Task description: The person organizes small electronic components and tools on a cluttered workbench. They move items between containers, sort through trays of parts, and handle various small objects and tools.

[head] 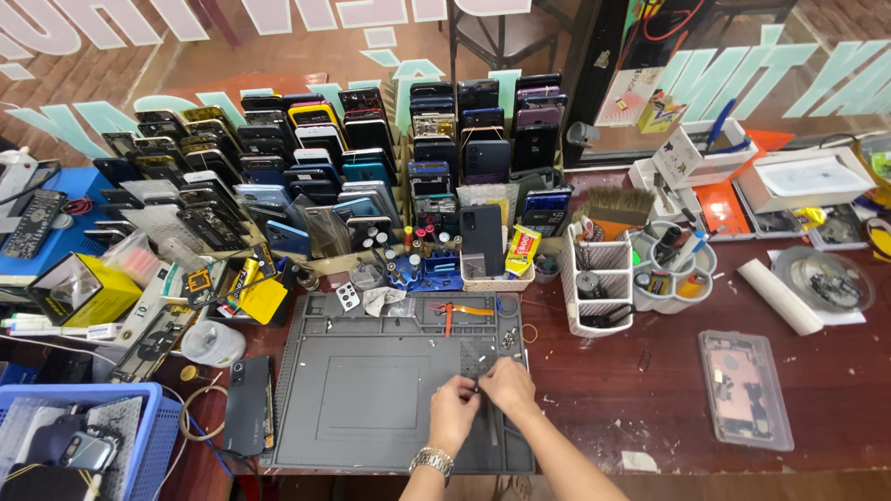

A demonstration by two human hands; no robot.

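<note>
A single head-worn view looks steeply down from above and behind the two hands, facing forward across the counter. It sits fairly high, wide enough to take in the grey work mat beneath the grip and phone racks far beyond it.

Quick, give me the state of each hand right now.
Left hand: pinched on a small part, too small to identify.
Right hand: fingers closed at the same spot.
</note>
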